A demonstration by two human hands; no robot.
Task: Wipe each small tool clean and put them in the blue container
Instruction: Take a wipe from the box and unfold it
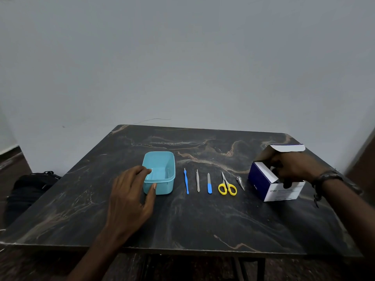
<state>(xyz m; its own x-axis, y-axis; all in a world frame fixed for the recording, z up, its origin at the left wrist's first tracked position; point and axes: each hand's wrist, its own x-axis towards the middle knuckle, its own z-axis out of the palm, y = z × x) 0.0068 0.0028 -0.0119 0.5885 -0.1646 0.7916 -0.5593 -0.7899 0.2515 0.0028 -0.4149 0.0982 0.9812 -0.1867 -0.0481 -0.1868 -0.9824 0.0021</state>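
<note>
An empty blue container (162,175) stands on the dark marble table (182,220). To its right lie several small tools in a row: a blue-handled pusher (186,181), metal tweezers (198,181), a blue-handled file (209,183), yellow-handled scissors (226,185) and a nail clipper (240,182). My left hand (129,197) hovers by the container's near left corner, fingers relaxed, thumb against its front wall. My right hand (292,165) reaches into an open blue and white box (272,183) at the right; its fingertips are hidden inside.
A dark bag (30,185) sits on the floor left of the table. The wall stands just behind the table's far edge. The box's flap (288,148) stands open above my right hand.
</note>
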